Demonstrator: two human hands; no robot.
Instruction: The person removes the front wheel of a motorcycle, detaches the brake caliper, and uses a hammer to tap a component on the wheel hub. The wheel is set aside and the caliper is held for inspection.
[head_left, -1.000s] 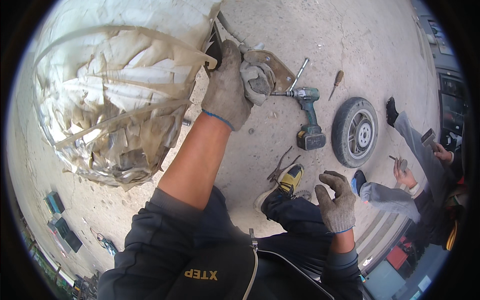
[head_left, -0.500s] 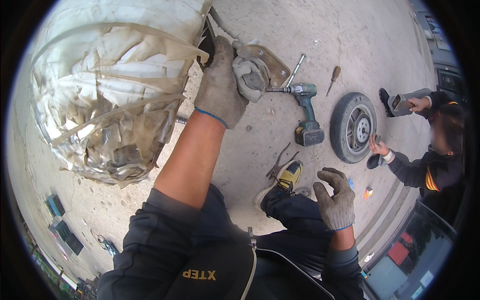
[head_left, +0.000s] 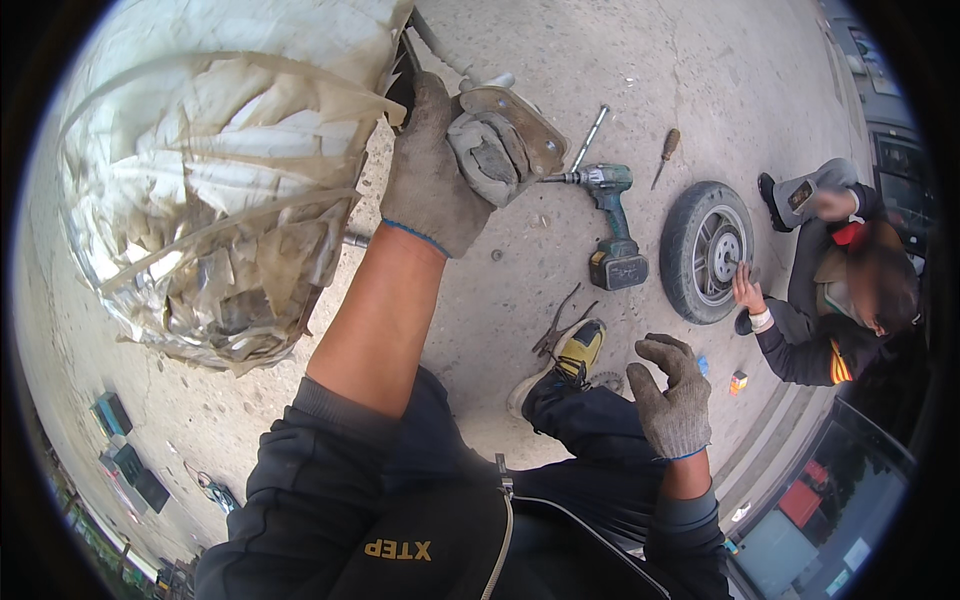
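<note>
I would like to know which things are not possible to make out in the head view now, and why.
All in the head view:
- Left hand: fingertips hidden behind the hand and the gray crumpled thing; its grip cannot be told.
- Plastic-wrapped bulk: its upper end is cut off by the top edge.
- Co-worker's hand farther from the wheel: blurred.
- Objects at the lower-left rim: too small and dark.

drill (head_left: 612,212), screwdriver (head_left: 669,145) on concrete floor (head_left: 500,300)

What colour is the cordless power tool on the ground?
Teal-green, with a dark battery; the power tool shows best in the head view.
</note>
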